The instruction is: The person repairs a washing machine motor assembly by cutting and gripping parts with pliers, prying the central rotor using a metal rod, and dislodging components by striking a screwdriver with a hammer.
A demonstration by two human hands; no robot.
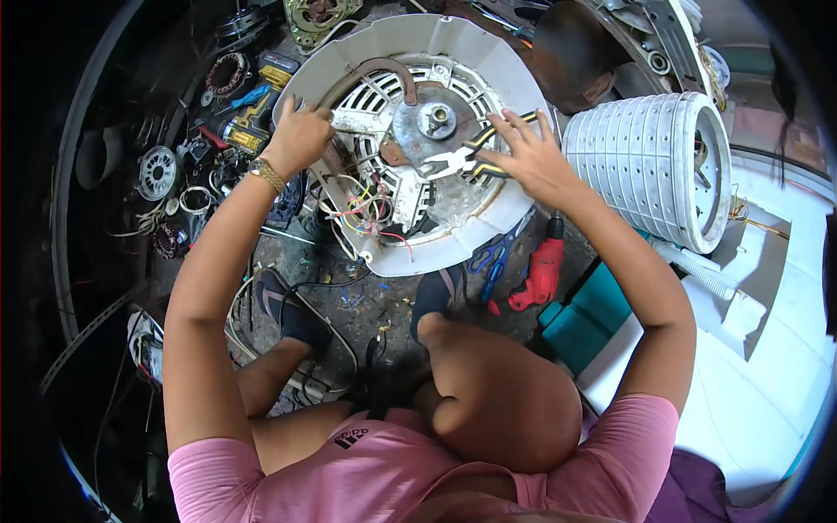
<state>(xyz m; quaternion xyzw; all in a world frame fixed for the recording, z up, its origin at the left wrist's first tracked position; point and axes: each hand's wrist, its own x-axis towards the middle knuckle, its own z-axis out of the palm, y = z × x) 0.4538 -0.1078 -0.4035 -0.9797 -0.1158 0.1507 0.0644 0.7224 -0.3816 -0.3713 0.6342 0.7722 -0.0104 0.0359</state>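
Visibly grimy white housing (brownish inside).

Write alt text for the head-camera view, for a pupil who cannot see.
A pink-shirted person leans over a round white housing, right hand holding pliers above it, left hand at its rim. A red drill and white drum lie to the right; loose parts crowd the left.

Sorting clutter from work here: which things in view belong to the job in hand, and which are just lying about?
Likely in the job:
- pliers, in the right hand
- white housing, left hand at its rim
- metal disc inside it

Apparently lying about:
- red drill, on the floor
- yellow power drill
- teal box
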